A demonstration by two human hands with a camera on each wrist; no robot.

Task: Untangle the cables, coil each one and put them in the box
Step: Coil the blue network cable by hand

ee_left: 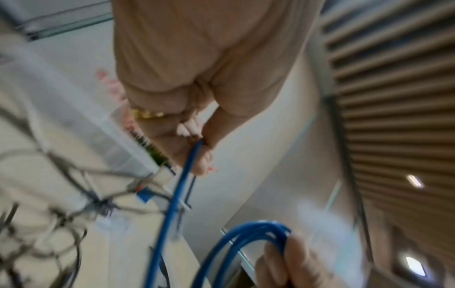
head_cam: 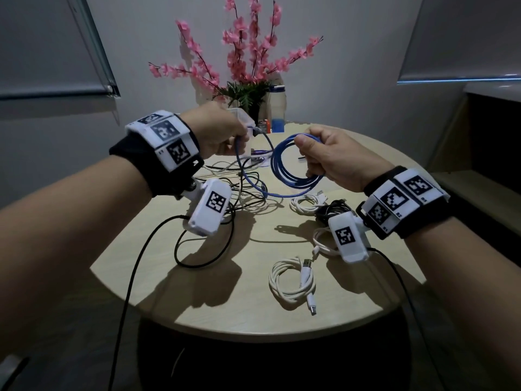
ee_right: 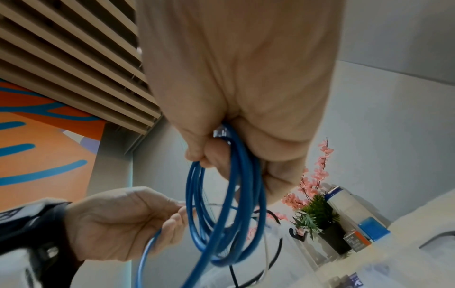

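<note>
Both hands are raised above a round wooden table (head_cam: 174, 280), working one blue network cable (head_cam: 293, 165).

Right hand (head_cam: 335, 156): fingers curled tight around a bundle of several loops of the blue cable; thumb presses the top of the coil. The coil hangs below the fist, clear of the tabletop. In the right wrist view a clear plug end sits up inside the fist against the loops.

Left hand (head_cam: 222, 131): thumb and fingertips pinch the free run of the same cable, near its other clear plug. From that pinch the strand drops, sags toward the table and rises to join the coil in the right hand.

Box: a clear plastic box (head_cam: 245, 119) stands on the far side of the table, partly hidden behind the left hand. A blue-purple coil seems to lie in it, hard to tell.

On the table under the left hand, a tangle of black and pale cables (head_cam: 239, 190). Nearer the right wrist, a coiled white cable (head_cam: 307, 201), a black bundle (head_cam: 329, 210), and closest to the table's front edge a coiled white USB cable (head_cam: 293, 280).

Behind the box: a pot of pink artificial flowers (head_cam: 248, 52) and a white bottle with a blue cap (head_cam: 277, 100).
</note>
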